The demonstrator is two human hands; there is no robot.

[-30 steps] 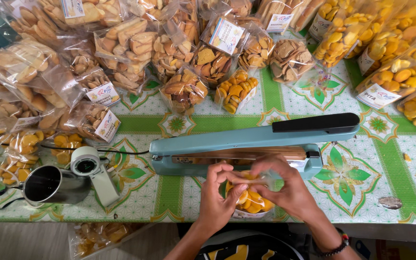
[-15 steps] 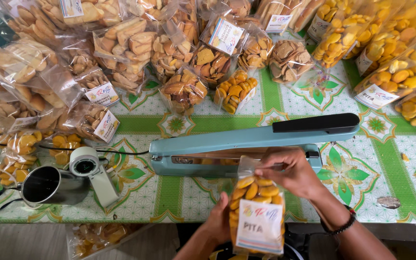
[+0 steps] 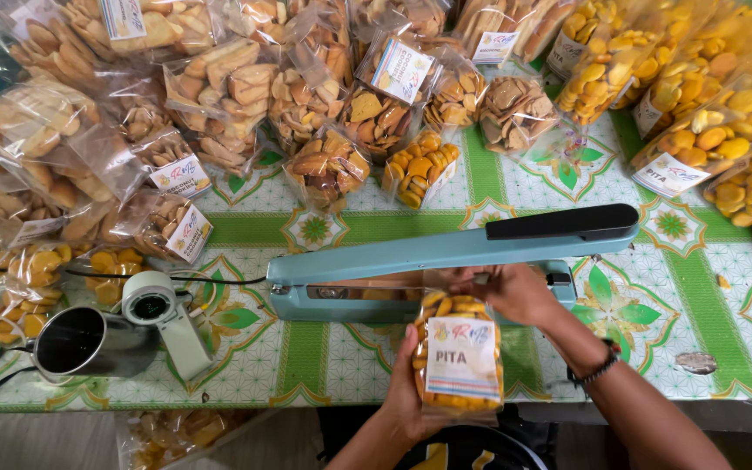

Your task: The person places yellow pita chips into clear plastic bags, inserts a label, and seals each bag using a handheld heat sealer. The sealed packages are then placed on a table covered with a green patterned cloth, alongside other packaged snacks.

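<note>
Snack bag (image 3: 461,361): your left hand (image 3: 406,392) cups its base, your right hand (image 3: 506,292) pinches its top at the blue sealer (image 3: 446,257), table's near edge.

One blue heat sealer (image 3: 446,257), one tape dispenser (image 3: 163,318), one metal cup (image 3: 80,344), two hands, many snack bags.
</note>
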